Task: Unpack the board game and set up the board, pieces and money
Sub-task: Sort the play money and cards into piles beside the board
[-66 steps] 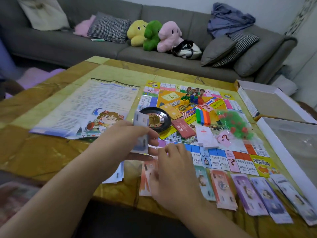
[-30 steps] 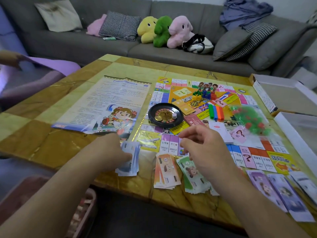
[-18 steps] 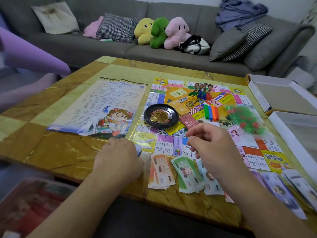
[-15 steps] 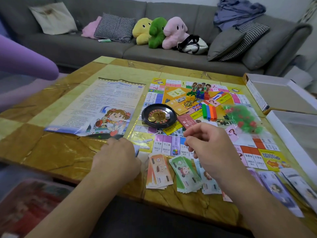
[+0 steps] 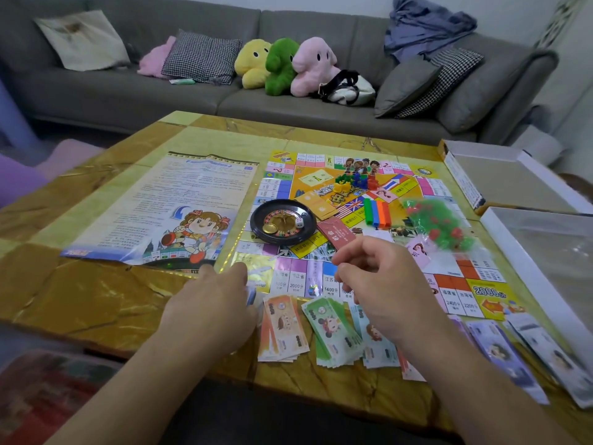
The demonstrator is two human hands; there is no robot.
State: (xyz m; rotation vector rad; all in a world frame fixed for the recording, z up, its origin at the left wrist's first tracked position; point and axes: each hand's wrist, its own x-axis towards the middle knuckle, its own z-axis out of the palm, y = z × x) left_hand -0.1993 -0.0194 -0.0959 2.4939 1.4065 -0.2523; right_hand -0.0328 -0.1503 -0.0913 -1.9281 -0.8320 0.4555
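Since a second ago your left hand (image 5: 211,303) has come down flat over the blue note stack; whether it grips them, cannot tell. Right hand (image 5: 382,284) hovers over the board (image 5: 321,175), fingers loosely curled, empty. Money stacks (image 5: 282,329) overlap at the table edge (image 5: 321,396): a sleeve sweep could mix or drop them.
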